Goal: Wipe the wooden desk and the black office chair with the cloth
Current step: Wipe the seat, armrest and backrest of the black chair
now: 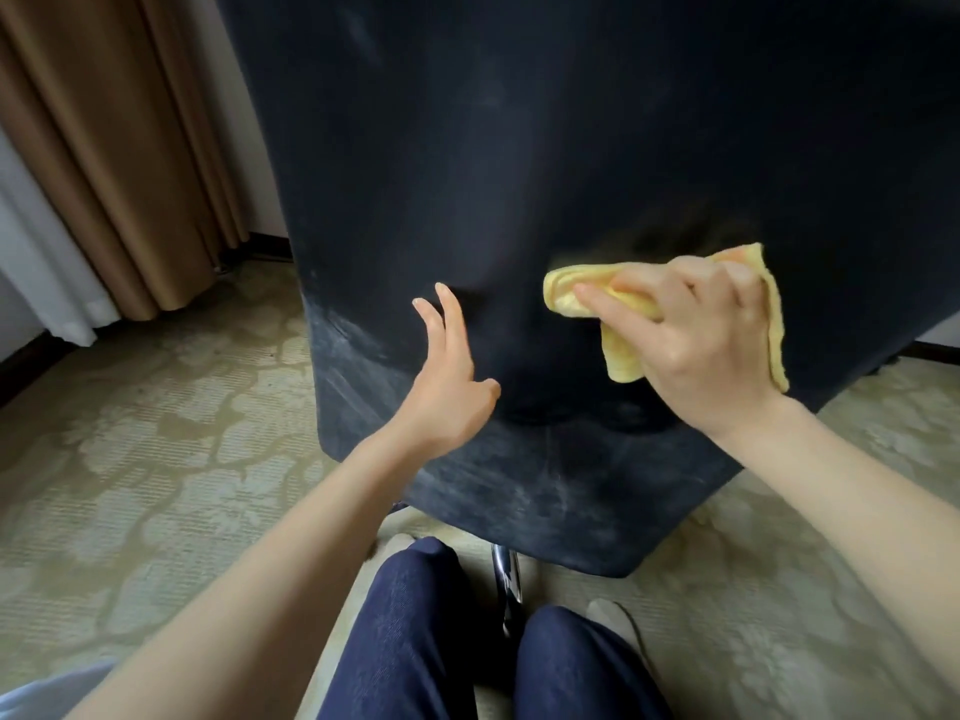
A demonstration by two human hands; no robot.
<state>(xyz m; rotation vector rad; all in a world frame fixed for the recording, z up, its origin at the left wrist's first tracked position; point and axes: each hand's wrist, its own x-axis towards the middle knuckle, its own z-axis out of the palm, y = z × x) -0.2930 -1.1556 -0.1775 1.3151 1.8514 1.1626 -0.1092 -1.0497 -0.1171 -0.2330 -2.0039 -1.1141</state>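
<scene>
right hand (pixel 691 345) presses yellow cloth (pixel 623 296) on black chair (pixel 519 148); left hand (pixel 447 376) spread wide.

The patterned beige carpet (pixel 156 459) carries the black chair's chrome base (pixel 506 579); brown curtains (pixel 130 174) reach it.

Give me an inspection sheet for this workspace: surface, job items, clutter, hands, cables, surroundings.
Surface: black office chair back fills the view; pale dusty streaks near its lower edge.
Job's things: yellow cloth bunched against the chair; wooden desk not in view.
Clutter: nothing seen.
Hands: right hand grips the cloth on the chair; left hand open, fingers straight, at the chair back; contact unclear.
Cables: nothing seen.
Surroundings: patterned carpet, brown curtain at left, chrome chair base below, person's knees in dark trousers.
</scene>
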